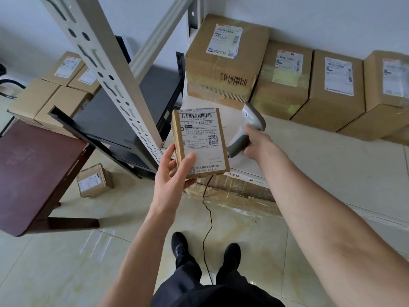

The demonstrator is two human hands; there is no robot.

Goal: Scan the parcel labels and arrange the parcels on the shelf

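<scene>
Beside shelf post (pixel 124 85), left hand (pixel 170 180) fingers grip parcel (pixel 199 142); right hand (pixel 257 144) grips scanner (pixel 247 127).

Likely parcel storeroom: labelled cartons (pixel 287 83) along wall, metal shelf rack (pixel 115 80), tiled floor (pixel 66 262).

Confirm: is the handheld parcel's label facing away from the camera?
No, the small parcel in the left hand shows its label, barcode on top, to the camera, while the right hand grips the scanner.

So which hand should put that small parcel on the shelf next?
Probably the left hand: it already grips the small parcel. The right hand is busy holding the scanner.
</scene>
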